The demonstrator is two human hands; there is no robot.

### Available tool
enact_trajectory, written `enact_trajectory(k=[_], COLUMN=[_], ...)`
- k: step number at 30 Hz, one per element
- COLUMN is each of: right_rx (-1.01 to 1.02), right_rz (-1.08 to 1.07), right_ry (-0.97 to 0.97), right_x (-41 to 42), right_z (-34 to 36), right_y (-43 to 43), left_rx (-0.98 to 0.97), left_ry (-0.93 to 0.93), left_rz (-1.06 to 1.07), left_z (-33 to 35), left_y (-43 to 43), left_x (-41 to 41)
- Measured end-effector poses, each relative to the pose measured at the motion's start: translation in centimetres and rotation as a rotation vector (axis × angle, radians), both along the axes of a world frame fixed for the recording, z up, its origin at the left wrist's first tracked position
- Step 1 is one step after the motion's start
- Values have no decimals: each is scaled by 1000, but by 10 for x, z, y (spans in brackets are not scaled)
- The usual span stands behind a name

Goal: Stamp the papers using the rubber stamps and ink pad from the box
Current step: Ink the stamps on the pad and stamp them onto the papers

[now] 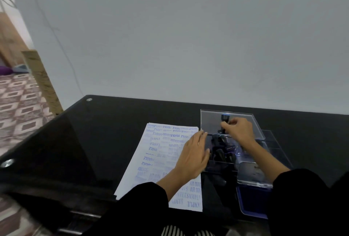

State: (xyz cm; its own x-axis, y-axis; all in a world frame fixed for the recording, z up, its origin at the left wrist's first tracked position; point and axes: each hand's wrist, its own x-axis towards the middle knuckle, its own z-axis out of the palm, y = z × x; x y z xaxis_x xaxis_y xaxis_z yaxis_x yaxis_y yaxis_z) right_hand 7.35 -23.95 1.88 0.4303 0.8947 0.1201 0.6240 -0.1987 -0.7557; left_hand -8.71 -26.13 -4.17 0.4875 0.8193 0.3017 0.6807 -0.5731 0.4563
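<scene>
Black plastic stamp (pixel 224 121), likely light and rigid, is best held by its handle: right hand (pixel 239 130) fingertips pinch it above the box (pixel 221 168). Left hand (pixel 192 157), fingers straight and together, lies over the papers (pixel 160 160).

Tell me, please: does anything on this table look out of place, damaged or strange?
Only the top paper looks odd: blue stamp marks crowd it, overlapping one another, and several are upside down or tilted. Nothing looks spilled or broken. The box and the ink pad beside it look intact.
</scene>
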Motion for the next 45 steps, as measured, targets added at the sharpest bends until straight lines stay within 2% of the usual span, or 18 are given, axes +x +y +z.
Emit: enact_trajectory(k=[5, 9, 18, 25, 36, 45], right_rx=[-8, -62, -256, -315, -272, -231], right_rz=[-51, -50, 17, 55, 64, -4], right_ry=[-34, -58, -171, -287, -522, -690], right_x=[23, 35, 49, 42, 30, 21], right_z=[10, 12, -11, -24, -35, -49], right_y=[-51, -98, -168, -174, -162, -147], left_rx=[40, 49, -47, -151, -146, -153], left_ry=[-36, 9, 114, 185, 209, 132], left_rz=[-45, -114, -174, -64, -38, -23], left_z=[19, 34, 12, -16, -41, -45], left_y=[-24, -45, -97, -106, -100, -106], left_x=[1, 12, 41, 54, 50, 51])
